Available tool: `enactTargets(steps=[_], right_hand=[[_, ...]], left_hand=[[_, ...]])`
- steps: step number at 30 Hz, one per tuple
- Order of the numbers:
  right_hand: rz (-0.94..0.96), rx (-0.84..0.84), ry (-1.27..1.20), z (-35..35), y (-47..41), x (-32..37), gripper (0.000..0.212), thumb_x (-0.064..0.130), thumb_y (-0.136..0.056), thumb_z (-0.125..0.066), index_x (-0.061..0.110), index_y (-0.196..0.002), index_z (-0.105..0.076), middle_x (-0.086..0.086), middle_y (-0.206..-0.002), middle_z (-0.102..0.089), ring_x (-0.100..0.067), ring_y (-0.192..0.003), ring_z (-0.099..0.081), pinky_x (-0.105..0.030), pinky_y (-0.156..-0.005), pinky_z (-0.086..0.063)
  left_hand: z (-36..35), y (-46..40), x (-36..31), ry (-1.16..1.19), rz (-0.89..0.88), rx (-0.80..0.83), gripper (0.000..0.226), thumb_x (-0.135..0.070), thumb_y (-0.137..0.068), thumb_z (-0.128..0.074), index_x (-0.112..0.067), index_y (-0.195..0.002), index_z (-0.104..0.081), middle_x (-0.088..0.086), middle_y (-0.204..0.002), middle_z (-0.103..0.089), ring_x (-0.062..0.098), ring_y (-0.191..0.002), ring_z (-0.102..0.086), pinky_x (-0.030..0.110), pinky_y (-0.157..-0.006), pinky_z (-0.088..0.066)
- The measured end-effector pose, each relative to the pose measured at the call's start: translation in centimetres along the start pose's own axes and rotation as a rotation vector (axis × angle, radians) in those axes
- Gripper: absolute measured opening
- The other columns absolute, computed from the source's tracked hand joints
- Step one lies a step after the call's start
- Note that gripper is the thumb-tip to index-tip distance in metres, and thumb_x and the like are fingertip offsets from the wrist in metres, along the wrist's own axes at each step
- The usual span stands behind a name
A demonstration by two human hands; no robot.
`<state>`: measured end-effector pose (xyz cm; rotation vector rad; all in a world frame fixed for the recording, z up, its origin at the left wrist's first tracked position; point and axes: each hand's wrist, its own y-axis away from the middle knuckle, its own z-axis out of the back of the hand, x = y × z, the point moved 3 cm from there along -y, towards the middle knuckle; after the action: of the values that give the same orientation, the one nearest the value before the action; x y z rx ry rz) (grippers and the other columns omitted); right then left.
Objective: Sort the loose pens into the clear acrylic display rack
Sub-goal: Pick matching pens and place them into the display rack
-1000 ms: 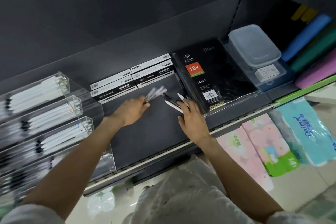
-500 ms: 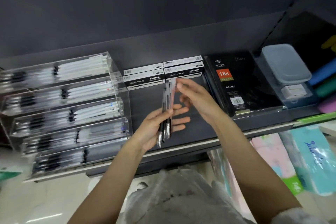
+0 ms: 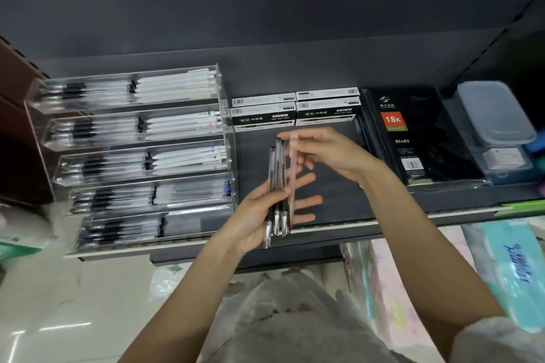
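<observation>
My left hand [image 3: 259,215] grips a bundle of clear pens with black grips [image 3: 277,186], held upright in front of the dark shelf [image 3: 333,186]. My right hand [image 3: 327,153] pinches the top of a pale pinkish pen [image 3: 292,174] that stands against the right side of the bundle. The clear acrylic display rack [image 3: 227,115] stands on the shelf to the left, its several stepped tiers filled with white and clear pens lying sideways. Both hands hover to the right of the rack's end wall.
Black-and-white gel pen boxes [image 3: 295,112] are stacked at the back of the shelf. A black diary [image 3: 413,138] and clear lidded plastic boxes [image 3: 495,115] lie to the right. Wrapped tissue packs [image 3: 507,268] sit on the level below. The shelf's front lip [image 3: 413,219] runs under my hands.
A second ago both hands were picking pens off the shelf surface. They have since lifted, the left holding the bundle upright and the right bringing one pen to it. The view swung left onto the rack.
</observation>
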<state>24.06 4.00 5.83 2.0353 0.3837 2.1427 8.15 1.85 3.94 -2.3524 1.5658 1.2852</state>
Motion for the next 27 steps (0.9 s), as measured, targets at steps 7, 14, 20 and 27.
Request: enactTargets(steps=[7, 14, 20, 27], right_hand=[[-0.041, 0.077, 0.129, 0.1, -0.2, 0.1, 0.024, 0.015, -0.095, -0.052, 0.006, -0.114, -0.065, -0.014, -0.086, -0.058, -0.006, -0.06, -0.046, -0.017, -0.053, -0.037], [0.075, 0.218, 0.451, 0.1, -0.7, 3.0, 0.028, 0.018, -0.083, -0.069, 0.018, -0.111, -0.068, -0.009, -0.109, -0.067, -0.022, -0.103, -0.059, -0.028, -0.093, -0.043], [0.06, 0.471, 0.646, -1.0, -1.2, 4.5, 0.027, 0.019, -0.084, -0.069, 0.02, -0.11, -0.069, 0.011, -0.082, -0.066, 0.004, -0.067, -0.05, -0.009, -0.067, -0.038], [0.067, 0.532, 0.683, -1.5, -2.0, 5.5, 0.015, 0.014, -0.082, -0.071, 0.011, -0.097, -0.069, -0.011, -0.082, -0.067, -0.01, -0.069, -0.058, -0.015, -0.066, -0.045]], left_hand=[[0.2, 0.5, 0.0, -0.086, 0.018, -0.025, 0.033, -0.002, -0.095, -0.042, -0.019, -0.119, -0.058, 0.005, -0.107, -0.072, 0.021, -0.092, -0.07, 0.032, -0.071, -0.058], [0.5, 1.0, 0.4, -0.089, 0.054, 0.003, 0.03, -0.003, -0.092, -0.046, -0.016, -0.116, -0.061, 0.005, -0.103, -0.073, 0.019, -0.088, -0.07, 0.031, -0.069, -0.058], [0.5, 1.5, 0.9, -0.121, 0.057, 0.037, 0.031, -0.008, -0.088, -0.052, -0.014, -0.117, -0.061, 0.002, -0.097, -0.072, 0.016, -0.081, -0.069, 0.03, -0.068, -0.056], [0.7, 2.1, 1.1, -0.287, 0.062, 0.041, 0.03, -0.004, -0.094, -0.049, -0.015, -0.119, -0.058, -0.001, -0.096, -0.071, 0.015, -0.084, -0.068, 0.03, -0.072, -0.056]])
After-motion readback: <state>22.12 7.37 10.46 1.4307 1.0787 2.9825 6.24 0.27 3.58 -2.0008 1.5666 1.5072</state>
